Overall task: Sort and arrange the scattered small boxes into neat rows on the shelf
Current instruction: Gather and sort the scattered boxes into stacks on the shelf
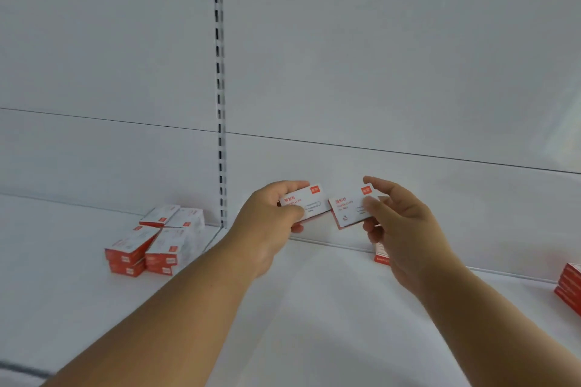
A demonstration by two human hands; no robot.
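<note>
Two small boxes are being held above the shelf [314, 308]: one box [309, 203] pinched by the left hand [270, 217], another box [352, 207] by the right hand [399, 229]. Long axes are running left-right, short ends nearly touching; the stacked boxes [154, 239] are lying nearer the left hand.

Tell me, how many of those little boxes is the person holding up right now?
2. The left hand grips one box; the right hand grips the other box. More boxes lie on the shelf, one partly hidden behind the right hand.
</note>
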